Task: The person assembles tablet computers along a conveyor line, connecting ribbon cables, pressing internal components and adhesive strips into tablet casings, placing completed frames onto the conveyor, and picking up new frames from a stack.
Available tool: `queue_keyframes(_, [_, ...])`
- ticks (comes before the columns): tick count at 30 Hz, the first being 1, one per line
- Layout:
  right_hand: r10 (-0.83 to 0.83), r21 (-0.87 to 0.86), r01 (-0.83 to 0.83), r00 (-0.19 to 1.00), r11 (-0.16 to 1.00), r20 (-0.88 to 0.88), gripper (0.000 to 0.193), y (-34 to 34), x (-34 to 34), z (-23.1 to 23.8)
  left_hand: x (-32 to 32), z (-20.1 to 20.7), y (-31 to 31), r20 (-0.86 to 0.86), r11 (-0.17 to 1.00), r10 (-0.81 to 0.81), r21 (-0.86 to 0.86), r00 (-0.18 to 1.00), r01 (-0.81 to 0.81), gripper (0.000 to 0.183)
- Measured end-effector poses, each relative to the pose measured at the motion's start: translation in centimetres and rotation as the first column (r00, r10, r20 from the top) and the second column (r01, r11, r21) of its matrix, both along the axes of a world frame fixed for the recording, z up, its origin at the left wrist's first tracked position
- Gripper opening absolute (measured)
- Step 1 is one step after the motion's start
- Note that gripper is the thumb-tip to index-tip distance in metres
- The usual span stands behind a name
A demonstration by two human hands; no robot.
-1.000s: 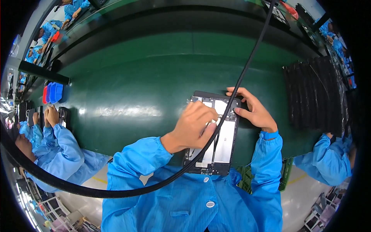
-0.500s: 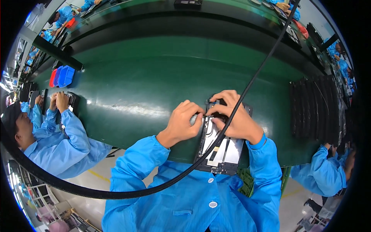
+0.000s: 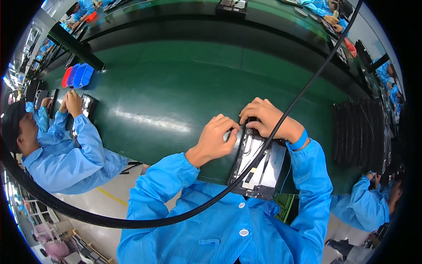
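An opened tablet (image 3: 274,163) with silver battery panels and a black frame lies near the table's front edge, its lower end toward me. My right hand (image 3: 267,118) is closed over its upper end, thumb and fingers pinched at the top edge. What lies under those fingertips is hidden. Just left of the tablet's upper corner, my left hand (image 3: 215,137) is curled, fingertips toward the right hand. A small pale rounded piece (image 3: 227,136) shows inside its grip, too covered to name. A blue band (image 3: 300,140) circles my right wrist.
A thick black cable (image 3: 176,216) crosses the view, passing over the tablet. Black trays (image 3: 360,132) are stacked on the green table (image 3: 162,92) at right. Blue and red bins (image 3: 82,75) stand at far left. A co-worker (image 3: 66,149) sits at left, another (image 3: 365,200) at right.
My right hand has shifted up to the tablet's top edge, uncovering more of its battery area. My left hand stays beside the tablet, slightly further from it. The whole view has shifted slightly.
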State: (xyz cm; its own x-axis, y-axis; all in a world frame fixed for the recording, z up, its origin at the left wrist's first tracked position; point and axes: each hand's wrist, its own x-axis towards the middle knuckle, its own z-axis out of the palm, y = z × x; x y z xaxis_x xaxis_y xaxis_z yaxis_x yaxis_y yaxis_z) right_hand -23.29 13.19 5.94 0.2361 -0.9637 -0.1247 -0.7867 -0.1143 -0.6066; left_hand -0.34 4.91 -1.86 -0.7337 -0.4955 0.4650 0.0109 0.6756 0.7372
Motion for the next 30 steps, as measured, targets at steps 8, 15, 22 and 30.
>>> queue_keyframes(8, [-0.024, -0.154, 0.054, 0.982, 0.987, 0.187, 0.015, 1.0, -0.4, 0.8, 0.3, -0.1, -0.1, 0.010, 1.000, -0.013, 0.009, 1.000, 0.013, 0.010])
queue_keyframes(15, [-0.020, 0.145, -0.081, 0.808, 0.986, 0.589, 0.030, 4.8, -1.6, 1.9, 1.6, 0.7, 0.1, -0.051, 0.991, -0.127, -0.043, 0.991, 0.125, 0.014])
queue_keyframes(22, [-0.152, 0.331, -0.279, 0.513, 0.901, 0.845, 0.036, 6.9, -0.4, -0.5, 3.6, 1.2, 1.0, 0.004, 0.959, -0.227, -0.173, 0.974, 0.224, 0.013])
queue_keyframes(30, [-0.346, 0.408, -0.066, 0.421, 0.910, 0.838, 0.036, 6.8, -1.1, -2.1, 4.8, 1.7, 0.6, 0.034, 0.803, -0.502, -0.354, 0.864, 0.480, 0.033])
